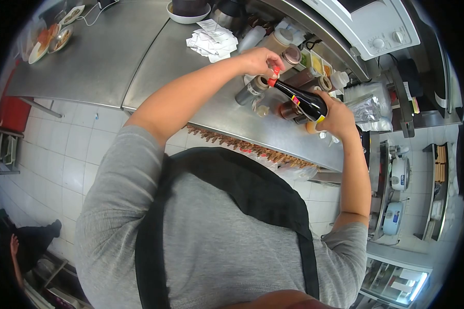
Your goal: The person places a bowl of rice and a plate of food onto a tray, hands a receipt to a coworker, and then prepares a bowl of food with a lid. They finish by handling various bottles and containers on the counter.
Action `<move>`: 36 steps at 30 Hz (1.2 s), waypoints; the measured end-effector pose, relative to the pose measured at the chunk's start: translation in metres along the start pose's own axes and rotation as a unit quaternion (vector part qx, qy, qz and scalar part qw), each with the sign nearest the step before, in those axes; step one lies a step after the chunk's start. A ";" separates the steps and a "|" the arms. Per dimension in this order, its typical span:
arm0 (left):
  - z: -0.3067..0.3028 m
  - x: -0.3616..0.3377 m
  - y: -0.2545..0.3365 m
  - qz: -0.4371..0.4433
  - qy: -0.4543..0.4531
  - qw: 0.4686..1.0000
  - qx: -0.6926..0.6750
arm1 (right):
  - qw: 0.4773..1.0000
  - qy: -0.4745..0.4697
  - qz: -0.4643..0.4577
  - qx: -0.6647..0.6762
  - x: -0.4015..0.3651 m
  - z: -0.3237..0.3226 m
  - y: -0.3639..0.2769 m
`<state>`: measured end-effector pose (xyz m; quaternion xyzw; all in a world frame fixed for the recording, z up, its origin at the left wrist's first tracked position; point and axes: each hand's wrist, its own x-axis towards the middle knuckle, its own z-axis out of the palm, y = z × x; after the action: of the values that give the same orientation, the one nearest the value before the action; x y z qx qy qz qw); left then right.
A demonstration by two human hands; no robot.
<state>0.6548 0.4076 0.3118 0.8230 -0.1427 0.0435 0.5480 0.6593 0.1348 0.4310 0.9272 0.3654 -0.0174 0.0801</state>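
Note:
My right hand (339,117) is wrapped round the lower part of a dark sauce bottle (301,100) with a yellow-edged label. The bottle lies tilted, its neck pointing left and its red-capped end at the mouth of a clear, dark-rimmed container (251,90) on the steel counter. The fingers of my left hand (260,62) close on the red cap (276,70) at the bottle's neck. Whether liquid is flowing cannot be made out. Just under the bottle are a jar of reddish-brown contents (288,109) and a small pale item (262,110).
Several seasoning jars (291,55) crowd the back of the counter (211,98), beside paper slips (212,41) and trays of chopped ingredients (316,63). A white microwave (368,28) overhangs at upper right. Plates of food (62,38) stand far left. Another person's hand (14,244) shows lower left.

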 end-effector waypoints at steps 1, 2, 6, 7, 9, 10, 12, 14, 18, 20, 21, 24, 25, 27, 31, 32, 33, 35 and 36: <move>0.000 0.000 -0.002 -0.002 -0.002 1.000 -0.004 | 1.000 -0.001 0.001 -0.004 0.000 -0.002 -0.001; -0.001 0.001 -0.003 -0.005 -0.005 1.000 -0.008 | 1.000 -0.003 0.001 -0.008 0.000 -0.004 -0.003; -0.001 -0.001 -0.003 -0.001 0.004 1.000 -0.025 | 1.000 0.000 -0.001 -0.013 0.000 -0.008 -0.005; -0.001 -0.001 -0.003 -0.001 0.009 1.000 -0.024 | 1.000 -0.002 -0.001 -0.013 0.000 -0.009 -0.005; -0.001 -0.001 -0.002 -0.003 0.013 1.000 -0.020 | 1.000 -0.006 0.001 -0.012 0.001 -0.009 -0.005; -0.001 -0.002 0.000 -0.005 0.013 1.000 -0.016 | 1.000 -0.005 0.000 -0.012 0.001 -0.009 -0.005; -0.002 -0.002 0.002 -0.007 0.011 1.000 -0.008 | 1.000 -0.004 -0.002 -0.013 0.001 -0.009 -0.005; -0.003 -0.002 0.003 -0.011 0.009 1.000 0.001 | 1.000 0.001 -0.006 -0.008 0.001 -0.007 -0.003; -0.003 -0.001 0.002 -0.012 0.012 1.000 0.005 | 1.000 0.001 -0.005 -0.003 0.000 -0.007 -0.004; -0.003 0.000 0.003 -0.014 0.011 1.000 0.007 | 1.000 -0.012 0.009 -0.004 0.000 -0.007 -0.005; -0.003 0.000 0.003 -0.013 0.012 1.000 0.008 | 1.000 -0.019 0.017 -0.004 -0.001 -0.007 -0.005; -0.002 0.002 0.004 -0.010 0.012 1.000 0.011 | 1.000 0.005 0.004 0.018 -0.002 0.008 0.006; -0.002 0.002 0.004 -0.008 0.012 1.000 0.011 | 1.000 -0.001 0.010 0.029 -0.003 0.010 0.006; -0.001 0.003 0.005 -0.007 0.011 1.000 0.014 | 0.998 -0.011 0.023 0.049 -0.006 0.015 0.004; 0.000 0.003 0.008 -0.009 0.008 1.000 0.020 | 0.991 -0.003 0.028 0.135 -0.010 0.036 0.008; 0.000 0.004 0.008 -0.010 0.008 1.000 0.020 | 0.986 0.000 0.030 0.163 -0.011 0.043 0.009; 0.001 0.006 0.006 -0.010 0.008 1.000 0.016 | 0.981 0.003 0.031 0.192 -0.013 0.049 0.009; 0.002 0.010 0.003 -0.009 0.009 1.000 0.007 | 0.965 -0.017 0.071 0.253 -0.017 0.061 0.006; 0.003 0.011 0.003 -0.011 0.007 1.000 0.008 | 0.954 -0.026 0.091 0.283 -0.019 0.064 0.003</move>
<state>0.6637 0.4015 0.3160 0.8283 -0.1297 0.0449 0.5432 0.6486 0.1097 0.3699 0.9406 0.2569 -0.1372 -0.1747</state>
